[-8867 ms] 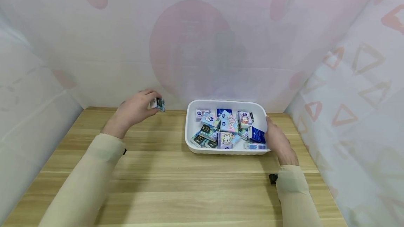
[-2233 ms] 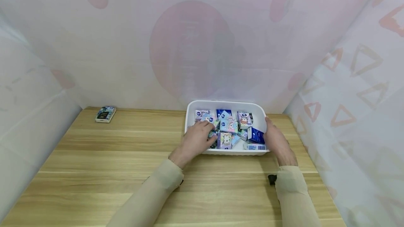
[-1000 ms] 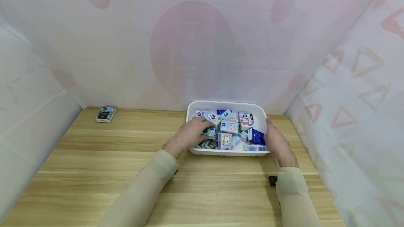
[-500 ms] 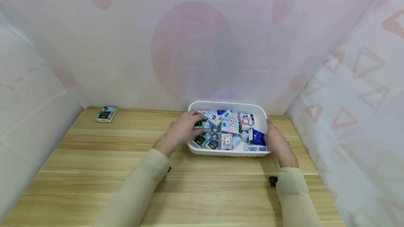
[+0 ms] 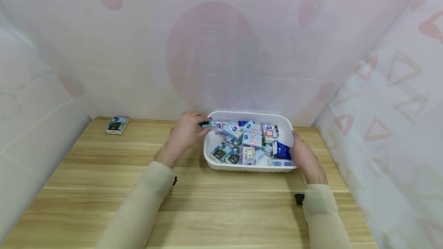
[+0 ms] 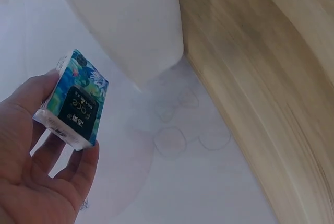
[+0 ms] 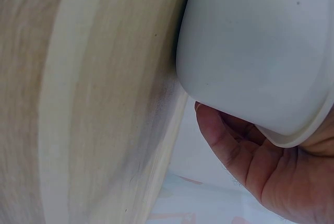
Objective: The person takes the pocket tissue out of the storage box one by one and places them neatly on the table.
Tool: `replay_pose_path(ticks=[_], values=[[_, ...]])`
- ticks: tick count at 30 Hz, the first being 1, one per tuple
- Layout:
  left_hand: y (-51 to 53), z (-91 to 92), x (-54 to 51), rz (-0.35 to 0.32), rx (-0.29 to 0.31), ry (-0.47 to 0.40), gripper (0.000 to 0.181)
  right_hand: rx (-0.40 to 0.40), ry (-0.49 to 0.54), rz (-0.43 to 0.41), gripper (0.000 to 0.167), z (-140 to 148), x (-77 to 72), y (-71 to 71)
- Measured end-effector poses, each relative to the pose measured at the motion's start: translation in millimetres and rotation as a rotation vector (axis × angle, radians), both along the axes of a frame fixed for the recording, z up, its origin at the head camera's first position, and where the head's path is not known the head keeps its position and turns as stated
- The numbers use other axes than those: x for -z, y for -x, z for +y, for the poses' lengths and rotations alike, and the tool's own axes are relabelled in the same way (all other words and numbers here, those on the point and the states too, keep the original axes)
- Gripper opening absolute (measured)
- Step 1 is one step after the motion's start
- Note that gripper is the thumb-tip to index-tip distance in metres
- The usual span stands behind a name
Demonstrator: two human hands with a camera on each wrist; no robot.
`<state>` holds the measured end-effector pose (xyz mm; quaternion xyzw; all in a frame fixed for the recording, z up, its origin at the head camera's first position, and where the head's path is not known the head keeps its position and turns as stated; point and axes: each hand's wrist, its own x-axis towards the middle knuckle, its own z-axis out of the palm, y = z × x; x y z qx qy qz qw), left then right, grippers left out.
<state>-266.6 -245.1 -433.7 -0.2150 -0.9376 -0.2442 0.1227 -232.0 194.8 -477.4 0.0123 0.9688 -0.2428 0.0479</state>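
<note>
In my left hand [image 5: 188,133] I pinch a small tissue pack [image 6: 79,102], blue-green floral with a black "Face" label, between thumb and fingers. In the head view it is just above the left rim of a white plastic tub [image 5: 252,167]. My right hand [image 5: 304,155] grips the tub's right end; in the right wrist view its fingers curl against the outer wall below the rim. Inside the tub lie several tissue packs: floral ones with black labels [image 5: 219,153], pale blue and lilac cartoon ones [image 5: 252,139], and dark blue ones [image 5: 282,150].
Another floral tissue pack [image 5: 117,125] lies flat at the back left of the wooden table [image 5: 207,210]. Patterned white sheeting [image 5: 138,49] rises behind the table's back edge and along both sides. The tub stands close to the back edge.
My left hand has lifted a floral tissue pack out of the tub's left side and moved left and back with it. An earlier pack was set down at the back left. The right hand stays put.
</note>
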Motion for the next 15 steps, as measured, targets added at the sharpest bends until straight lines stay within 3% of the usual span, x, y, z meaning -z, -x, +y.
replay_pose_path(ticks=[6, 15], values=[[6.0, -20.8, -0.4, 0.006, -0.055, -0.049, 0.033, -0.01, -0.019, 0.01, 0.08, -0.4, 0.0, 0.3], [11.1, -56.7, 3.7, -0.052, -0.134, -0.06, 0.036, -0.005, -0.023, 0.004, 0.078, 0.3, -0.4, 0.4]])
